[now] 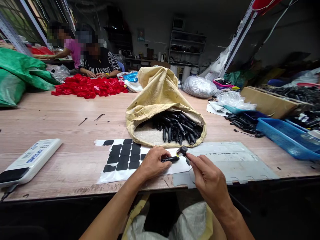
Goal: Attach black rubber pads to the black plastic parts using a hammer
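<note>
My left hand is closed around a black tubular piece above a white sheet. To its right, my right hand pinches a small tool with a dark rounded head, close to the tube's end. The white sheet bears rows of black rounded-square stickers. Just behind my hands lies an open yellow sack, its mouth toward me, with many black tubular pieces inside. Beneath my right forearm's side, a grey sheet lies flat on the table.
A white box-shaped device lies at the left. Red pieces are heaped at the back left, where two people sit. Blue trays and black parts crowd the right. An open sack hangs below the table edge.
</note>
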